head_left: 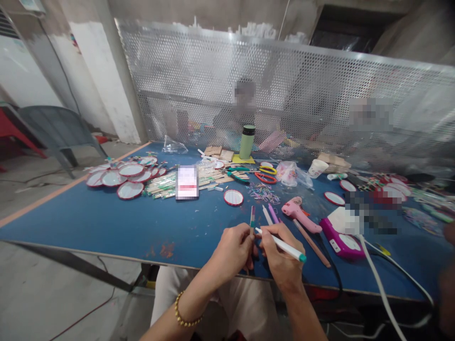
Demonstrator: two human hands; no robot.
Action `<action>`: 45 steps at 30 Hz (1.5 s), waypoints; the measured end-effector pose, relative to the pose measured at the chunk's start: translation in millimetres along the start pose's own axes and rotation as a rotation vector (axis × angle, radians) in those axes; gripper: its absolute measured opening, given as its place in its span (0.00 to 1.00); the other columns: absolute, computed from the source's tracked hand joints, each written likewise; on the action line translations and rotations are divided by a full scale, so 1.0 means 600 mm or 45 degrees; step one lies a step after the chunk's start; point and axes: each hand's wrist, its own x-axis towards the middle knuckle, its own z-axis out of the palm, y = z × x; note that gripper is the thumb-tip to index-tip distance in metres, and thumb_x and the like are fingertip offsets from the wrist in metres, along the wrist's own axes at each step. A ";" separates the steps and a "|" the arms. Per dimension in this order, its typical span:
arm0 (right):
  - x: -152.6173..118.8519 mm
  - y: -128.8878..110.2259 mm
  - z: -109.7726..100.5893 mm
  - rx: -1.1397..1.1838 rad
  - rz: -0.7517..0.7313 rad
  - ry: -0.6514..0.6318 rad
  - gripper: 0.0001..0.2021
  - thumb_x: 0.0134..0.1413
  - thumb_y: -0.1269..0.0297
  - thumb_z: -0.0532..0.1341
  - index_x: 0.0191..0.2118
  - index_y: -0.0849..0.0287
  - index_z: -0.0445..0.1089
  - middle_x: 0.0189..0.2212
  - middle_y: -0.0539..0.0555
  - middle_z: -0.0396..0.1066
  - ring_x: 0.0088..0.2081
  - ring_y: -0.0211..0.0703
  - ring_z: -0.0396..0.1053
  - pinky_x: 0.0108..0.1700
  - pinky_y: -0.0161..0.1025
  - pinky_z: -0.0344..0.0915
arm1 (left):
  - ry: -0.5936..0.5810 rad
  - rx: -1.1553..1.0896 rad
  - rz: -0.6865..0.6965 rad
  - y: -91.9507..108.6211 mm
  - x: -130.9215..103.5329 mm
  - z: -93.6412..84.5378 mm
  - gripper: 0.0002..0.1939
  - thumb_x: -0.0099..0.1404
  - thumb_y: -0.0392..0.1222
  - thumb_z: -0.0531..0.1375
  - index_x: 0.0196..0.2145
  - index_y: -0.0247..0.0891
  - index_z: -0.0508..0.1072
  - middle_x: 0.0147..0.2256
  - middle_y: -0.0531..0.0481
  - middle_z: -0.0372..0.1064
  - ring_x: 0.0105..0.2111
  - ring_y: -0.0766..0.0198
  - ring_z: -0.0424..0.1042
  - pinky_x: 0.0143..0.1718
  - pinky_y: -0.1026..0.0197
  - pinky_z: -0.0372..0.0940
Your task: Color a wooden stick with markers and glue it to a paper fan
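My left hand point(236, 248) is closed on a thin stick point(252, 217) that stands up from my fingers, with purple and green bands near its top. In my right hand point(284, 260) is a white marker point(284, 246) with a green end; its tip points left and is at or very near the stick. Both hands are close together over the table's front edge. Just beyond them lie a white pen point(267, 215) and a purple pen point(273, 214). A round white disc with a red rim point(233, 197) lies farther back.
On the blue table point(106, 227) are a pink glue gun point(302, 215), a purple power strip point(341, 241) with cables, pliers point(238, 175), a green bottle point(246, 143), a paper cup point(317, 168), bundled sticks point(161, 184) and several stacked discs point(113, 178). A perforated metal screen point(199, 71) stands behind.
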 end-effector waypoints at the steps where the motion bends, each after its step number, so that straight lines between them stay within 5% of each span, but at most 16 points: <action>1: -0.001 0.000 0.000 0.005 0.010 0.008 0.11 0.60 0.63 0.59 0.27 0.57 0.72 0.16 0.46 0.69 0.15 0.35 0.64 0.19 0.32 0.62 | -0.002 -0.006 -0.005 0.000 0.000 0.000 0.11 0.67 0.41 0.51 0.26 0.40 0.63 0.16 0.58 0.62 0.13 0.69 0.65 0.14 0.70 0.58; 45: 0.003 -0.004 0.003 -0.014 -0.124 -0.002 0.10 0.60 0.66 0.59 0.28 0.58 0.72 0.16 0.45 0.69 0.15 0.33 0.64 0.19 0.29 0.61 | 0.035 0.085 0.043 0.004 0.000 0.001 0.13 0.68 0.40 0.50 0.25 0.41 0.61 0.15 0.58 0.63 0.13 0.68 0.65 0.16 0.69 0.59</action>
